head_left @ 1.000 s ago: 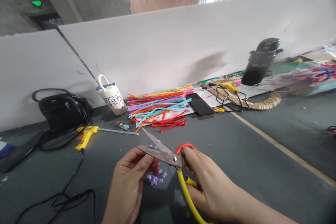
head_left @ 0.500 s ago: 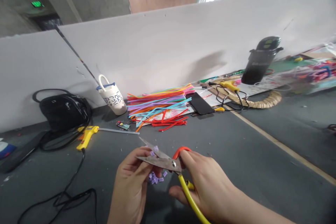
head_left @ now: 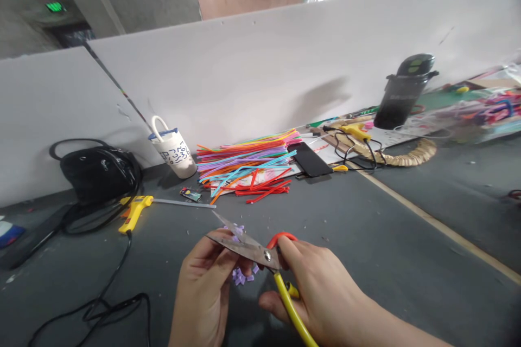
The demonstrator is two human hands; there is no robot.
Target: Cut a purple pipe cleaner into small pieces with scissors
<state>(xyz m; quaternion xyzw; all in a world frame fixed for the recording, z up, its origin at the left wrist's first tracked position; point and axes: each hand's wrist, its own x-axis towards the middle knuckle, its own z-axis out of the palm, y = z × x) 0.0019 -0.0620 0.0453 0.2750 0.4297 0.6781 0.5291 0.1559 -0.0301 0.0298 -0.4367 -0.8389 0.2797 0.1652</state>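
Observation:
My right hand [head_left: 311,282] grips large scissors [head_left: 262,254] with one red and one yellow handle, its fingers through the handles. The blades are parted and point left, across the fingertips of my left hand [head_left: 207,282]. That hand is closed in a pinch, and small purple pieces [head_left: 235,231] show beside its fingertips between the blades. How they sit in the fingers is partly hidden by the lower blade. Below the scissors, a small heap of cut purple bits [head_left: 243,276] lies on the dark table, partly behind my left fingers.
Colourful pipe cleaners [head_left: 244,157] lie in a stack at the back, beside a phone [head_left: 311,159]. To the left are a yellow glue gun [head_left: 136,212], a white cup [head_left: 174,154] and a black bag [head_left: 97,173]. A dark bottle [head_left: 401,97] stands back right, near another glue gun [head_left: 356,131].
The scissors have shifted slightly left and their blades are a little closer together. My left hand stays pinched in nearly the same place.

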